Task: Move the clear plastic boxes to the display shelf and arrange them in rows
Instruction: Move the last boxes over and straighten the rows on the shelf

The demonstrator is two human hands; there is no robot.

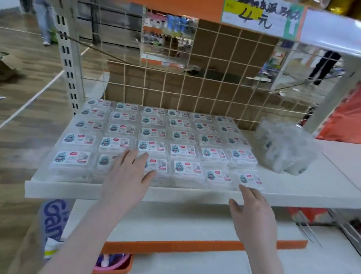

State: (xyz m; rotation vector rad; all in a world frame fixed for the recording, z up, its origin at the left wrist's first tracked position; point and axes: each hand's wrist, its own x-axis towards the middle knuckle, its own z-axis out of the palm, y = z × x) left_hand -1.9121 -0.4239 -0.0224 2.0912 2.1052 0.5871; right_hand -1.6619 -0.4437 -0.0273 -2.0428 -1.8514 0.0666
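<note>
Left hand (131,171) flat on front-row clear labelled plastic boxes (164,141) | right hand (252,210) spread, empty | boxes gridded on white display shelf (311,184) | likely light, slick, crushable; take by sides.

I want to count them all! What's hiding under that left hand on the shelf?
The left hand lies flat on the front row of clear plastic boxes. A label edge peeks out on each side of it. The box tops beneath it are covered, so their labels cannot be seen.
</note>
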